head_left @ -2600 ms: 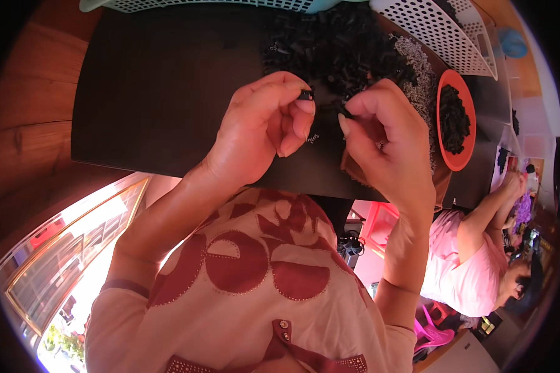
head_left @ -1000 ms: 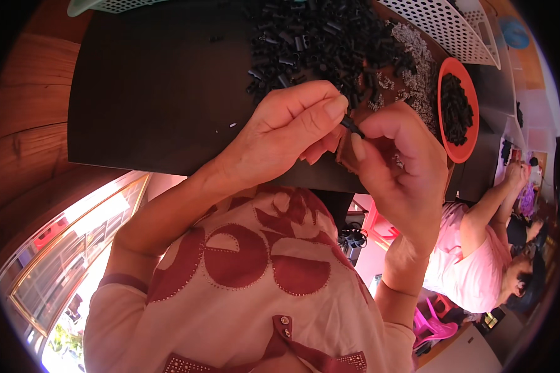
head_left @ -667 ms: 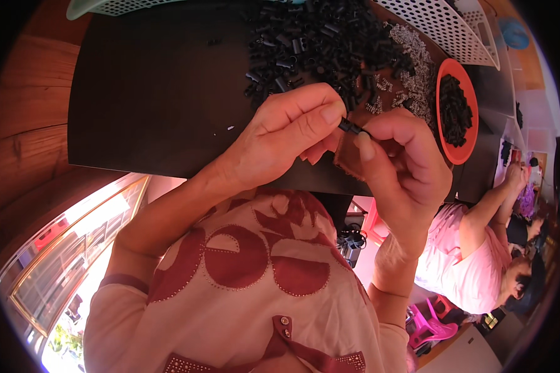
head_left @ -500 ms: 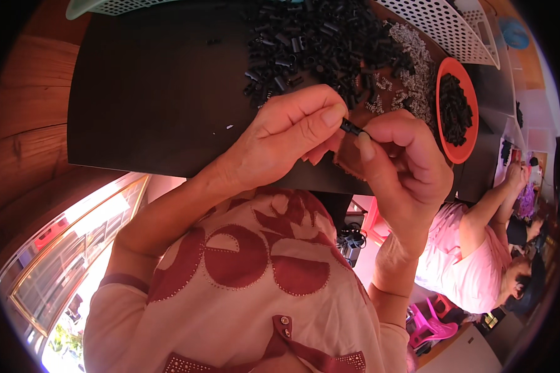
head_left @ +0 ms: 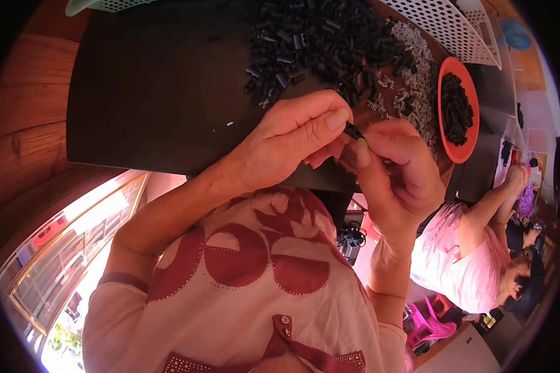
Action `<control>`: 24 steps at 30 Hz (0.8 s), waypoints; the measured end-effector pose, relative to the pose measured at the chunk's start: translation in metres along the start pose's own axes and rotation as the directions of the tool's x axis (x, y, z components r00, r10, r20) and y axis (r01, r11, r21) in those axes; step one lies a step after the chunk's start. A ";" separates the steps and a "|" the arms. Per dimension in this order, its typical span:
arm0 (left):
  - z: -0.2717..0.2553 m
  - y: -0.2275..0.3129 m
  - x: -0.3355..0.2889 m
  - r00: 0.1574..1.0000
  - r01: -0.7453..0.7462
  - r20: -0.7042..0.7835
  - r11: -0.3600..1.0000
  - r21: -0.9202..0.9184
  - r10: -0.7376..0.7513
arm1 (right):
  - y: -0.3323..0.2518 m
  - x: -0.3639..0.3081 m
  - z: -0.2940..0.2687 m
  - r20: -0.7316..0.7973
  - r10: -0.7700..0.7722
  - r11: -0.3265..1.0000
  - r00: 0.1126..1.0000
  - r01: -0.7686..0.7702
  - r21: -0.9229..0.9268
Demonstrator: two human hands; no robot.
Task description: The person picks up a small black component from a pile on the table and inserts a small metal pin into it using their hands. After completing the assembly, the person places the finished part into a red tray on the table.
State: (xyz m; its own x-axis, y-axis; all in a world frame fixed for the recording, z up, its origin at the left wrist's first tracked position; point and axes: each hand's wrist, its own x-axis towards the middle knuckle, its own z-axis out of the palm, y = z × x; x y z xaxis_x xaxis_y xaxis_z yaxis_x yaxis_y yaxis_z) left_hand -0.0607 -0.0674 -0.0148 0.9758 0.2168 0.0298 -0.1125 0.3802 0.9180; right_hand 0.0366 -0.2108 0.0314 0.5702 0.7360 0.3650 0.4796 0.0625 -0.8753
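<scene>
A small black tube-shaped part [head_left: 353, 130] is pinched between my two hands above the near edge of the dark table [head_left: 149, 93]. My left hand [head_left: 305, 132] grips its upper left end between thumb and fingers. On its lower right end close the thumb and forefinger of my right hand [head_left: 401, 171]. Whether it is one piece or two fitted together cannot be made out. Beyond my hands lies a heap of black tubular parts [head_left: 317, 43], with a pile of small metal springs [head_left: 420, 78] to its right.
Right of the springs stands an orange bowl [head_left: 444, 124] holding black parts. A white perforated basket [head_left: 442, 22] is at the far right, and a green basket [head_left: 115, 5] at the far left. A person in pink [head_left: 460, 255] works to the right, near a pink plastic chair [head_left: 430, 326].
My right hand has shifted slightly left and down, nearer my left hand. Less of the black part shows at the right fingertips; both hands keep hold of it.
</scene>
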 end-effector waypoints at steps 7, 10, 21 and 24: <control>0.000 0.003 0.000 0.999 0.032 0.007 0.999 -0.004 -0.032 | 0.003 0.001 -0.003 0.026 -0.065 0.998 0.998 0.065 -0.024; 0.001 0.003 0.000 0.999 0.034 0.009 0.999 0.014 -0.035 | 0.005 0.002 -0.003 0.034 -0.082 0.996 0.996 0.083 -0.042; 0.000 -0.001 -0.001 0.999 -0.024 0.030 0.999 0.049 0.022 | 0.012 -0.007 0.007 -0.030 -0.125 0.991 0.992 0.124 -0.040; -0.001 -0.002 -0.002 0.999 -0.038 0.034 0.999 0.039 0.037 | 0.016 -0.010 0.009 -0.043 -0.147 0.989 0.988 0.146 -0.021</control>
State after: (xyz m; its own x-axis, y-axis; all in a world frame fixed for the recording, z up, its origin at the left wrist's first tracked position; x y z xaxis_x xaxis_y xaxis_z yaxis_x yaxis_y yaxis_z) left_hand -0.0622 -0.0681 -0.0171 0.9769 0.1995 0.0770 -0.1421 0.3364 0.9309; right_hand 0.0328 -0.2106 0.0106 0.5213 0.6894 0.5030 0.5720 0.1551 -0.8055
